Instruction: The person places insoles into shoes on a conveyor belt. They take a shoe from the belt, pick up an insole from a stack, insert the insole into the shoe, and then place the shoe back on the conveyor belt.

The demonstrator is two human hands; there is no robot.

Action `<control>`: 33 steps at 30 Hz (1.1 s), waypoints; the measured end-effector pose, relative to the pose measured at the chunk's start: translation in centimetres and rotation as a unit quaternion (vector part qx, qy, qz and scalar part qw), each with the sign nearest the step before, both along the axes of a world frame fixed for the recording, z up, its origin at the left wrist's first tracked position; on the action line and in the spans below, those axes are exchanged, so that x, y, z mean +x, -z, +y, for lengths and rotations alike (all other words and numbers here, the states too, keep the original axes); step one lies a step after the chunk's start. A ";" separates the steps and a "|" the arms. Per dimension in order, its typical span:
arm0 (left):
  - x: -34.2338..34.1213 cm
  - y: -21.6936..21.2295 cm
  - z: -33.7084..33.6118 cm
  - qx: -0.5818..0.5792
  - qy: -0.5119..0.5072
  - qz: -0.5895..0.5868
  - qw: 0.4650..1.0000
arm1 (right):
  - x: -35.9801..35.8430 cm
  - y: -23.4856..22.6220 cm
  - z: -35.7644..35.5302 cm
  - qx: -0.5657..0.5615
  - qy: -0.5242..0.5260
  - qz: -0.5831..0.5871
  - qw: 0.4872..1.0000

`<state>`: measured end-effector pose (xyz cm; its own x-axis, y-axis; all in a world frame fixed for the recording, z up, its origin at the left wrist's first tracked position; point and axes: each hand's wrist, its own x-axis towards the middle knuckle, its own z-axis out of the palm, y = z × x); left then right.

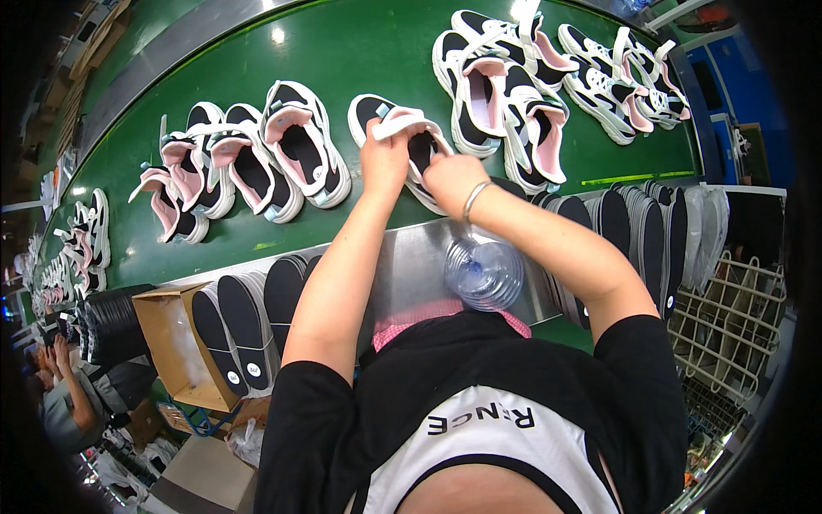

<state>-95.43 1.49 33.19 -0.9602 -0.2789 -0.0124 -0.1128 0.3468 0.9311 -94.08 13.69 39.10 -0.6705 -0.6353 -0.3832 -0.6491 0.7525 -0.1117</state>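
A black and white sneaker [425, 147] with a pink lining lies in front of me on the green bench, its toe pointing away. My left hand [384, 163] is closed round its left side, near the tongue and white strap. Curled at the right edge of the shoe opening is my right hand [455, 182], with a bracelet at the wrist. Its fingers reach the dark inside of the shoe; whatever they pinch is hidden. Left of it stands another sneaker [306, 147], apart from my hands. More of the same kind sit to the right, the closest being a sneaker [479, 98].
Stacks of black insoles [244, 330] stand along the near edge, with more insoles [612, 227] at the right. A clear plastic bottle or tub [484, 274] is between my arms. An open cardboard box [184, 343] and a wire rack [728, 330] flank me. Another person [81, 398] is far left.
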 end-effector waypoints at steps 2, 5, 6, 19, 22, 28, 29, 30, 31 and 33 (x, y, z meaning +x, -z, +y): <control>0.6 -0.1 0.2 -0.025 0.027 0.003 0.999 | -0.7 1.4 0.0 -0.040 0.045 0.028 0.998; 0.5 0.1 0.6 0.122 0.029 0.031 0.992 | -1.4 3.5 -0.9 -0.063 0.058 0.047 0.995; 0.5 0.0 0.6 0.198 0.022 0.041 0.979 | -1.3 3.4 -0.8 -0.065 0.063 0.037 0.995; 2.0 -1.8 0.9 -0.035 0.004 0.002 0.999 | 1.1 -2.0 3.1 -0.021 0.013 0.068 0.997; 1.9 -2.3 0.7 -0.012 0.024 -0.018 0.999 | -0.1 0.6 1.1 -0.026 -0.010 0.036 0.999; 2.4 -0.4 0.0 -0.007 0.020 -0.003 1.000 | -1.6 3.5 -0.7 -0.059 0.030 -0.037 0.997; 2.3 -0.3 0.1 -0.018 0.001 -0.026 1.000 | -2.2 3.9 -1.0 -0.018 0.037 -0.073 0.996; 2.2 -0.1 0.2 -0.021 -0.005 -0.020 1.000 | -2.4 4.2 -1.2 0.015 0.027 -0.086 0.996; 2.2 0.1 0.2 -0.024 -0.009 -0.014 1.000 | -2.5 4.5 -1.7 0.049 0.017 -0.098 0.994; 2.1 0.1 0.3 -0.013 -0.008 -0.009 1.000 | -3.5 3.5 -2.8 0.153 0.006 -0.179 0.972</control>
